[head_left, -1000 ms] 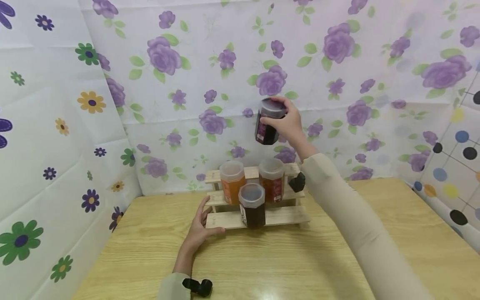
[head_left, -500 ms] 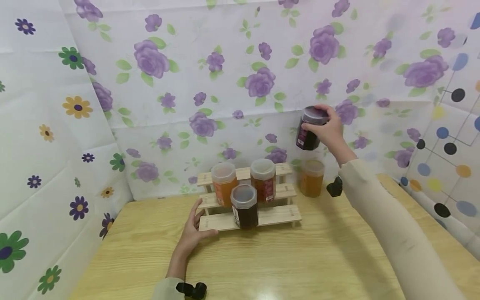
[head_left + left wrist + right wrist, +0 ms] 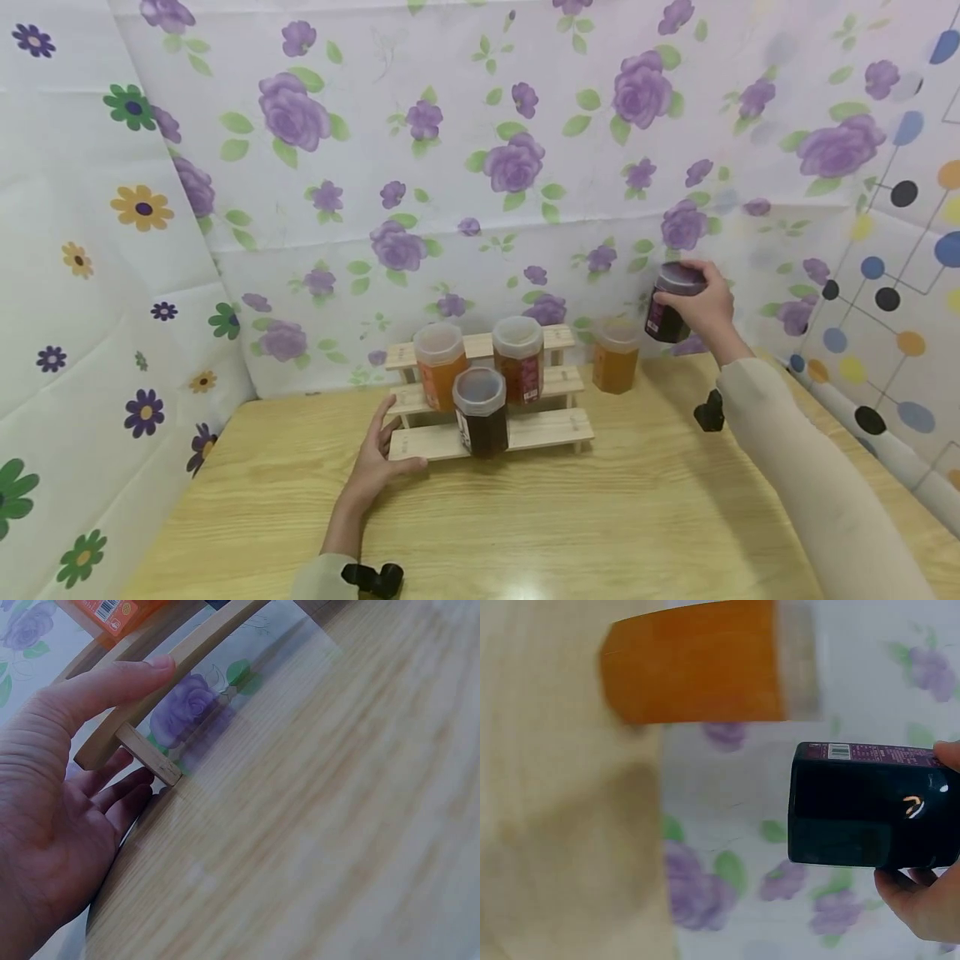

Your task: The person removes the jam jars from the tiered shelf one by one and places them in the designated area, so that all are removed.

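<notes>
So this looks roughly midway, judging by where the jars sit. The right hand (image 3: 708, 310) has a dark jar (image 3: 666, 320) up in the air by the table's back right corner, in front of the flowered cloth (image 3: 450, 183). Grip is clamped: thumb on one side, fingers on the other, up near the lid, and the jar leans a bit. The right wrist view shows its base clear of the wood, so that one's not set down yet.

Already down: an amber jar (image 3: 615, 368), upright on the table (image 3: 525, 521) near its back edge, just past the right end of the wooden rack (image 3: 551, 427) and not touching it.

Still on the rack are three jars. An orange jar (image 3: 441, 382) is toward the left end of the middle step, a reddish jar (image 3: 519, 377) is right of centre on what looks like the same step, and a black jar (image 3: 483, 427) stands near the middle of the bottom step. So the count is one on the table, one in hand, three on the rack.

The left hand (image 3: 375, 460) is at the rack's front left corner, thumb over the front edge of the bottom step, fingers curled around the end. Probably steadying it, though how hard it's gripping, can't tell.
</notes>
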{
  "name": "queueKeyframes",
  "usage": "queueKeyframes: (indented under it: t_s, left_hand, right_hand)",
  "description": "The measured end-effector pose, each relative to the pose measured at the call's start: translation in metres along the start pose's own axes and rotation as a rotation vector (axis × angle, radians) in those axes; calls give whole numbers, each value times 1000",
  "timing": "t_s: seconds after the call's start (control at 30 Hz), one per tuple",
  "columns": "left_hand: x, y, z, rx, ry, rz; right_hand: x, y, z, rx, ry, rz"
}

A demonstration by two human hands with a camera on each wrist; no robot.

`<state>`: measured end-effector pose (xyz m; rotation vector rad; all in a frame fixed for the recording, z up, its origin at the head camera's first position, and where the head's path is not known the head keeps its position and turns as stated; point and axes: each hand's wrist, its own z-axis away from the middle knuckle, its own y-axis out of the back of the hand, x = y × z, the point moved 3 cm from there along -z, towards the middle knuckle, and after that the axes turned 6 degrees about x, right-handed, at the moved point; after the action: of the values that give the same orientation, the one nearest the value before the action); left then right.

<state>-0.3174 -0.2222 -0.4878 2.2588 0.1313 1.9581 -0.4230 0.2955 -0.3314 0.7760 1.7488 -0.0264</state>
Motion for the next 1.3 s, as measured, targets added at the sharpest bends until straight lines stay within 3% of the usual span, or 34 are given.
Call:
queueKeyframes:
  t_s: [0.17, 0.53, 1.07, 1.3]
  left_hand:
    - [0, 0, 1, 6, 5, 8]
    - [2, 1, -1, 3, -9, 9]
    - [-2, -4, 1, -19, -1, 23]
    - [0, -1, 0, -1, 3, 20]
  right_hand:
    - [26, -5, 13, -64, -20, 16]
    - [80, -26, 32, -82, -50, 41]
    - [96, -23, 38, -52, -53, 78]
    - [83, -22, 35, -169, 5, 36]
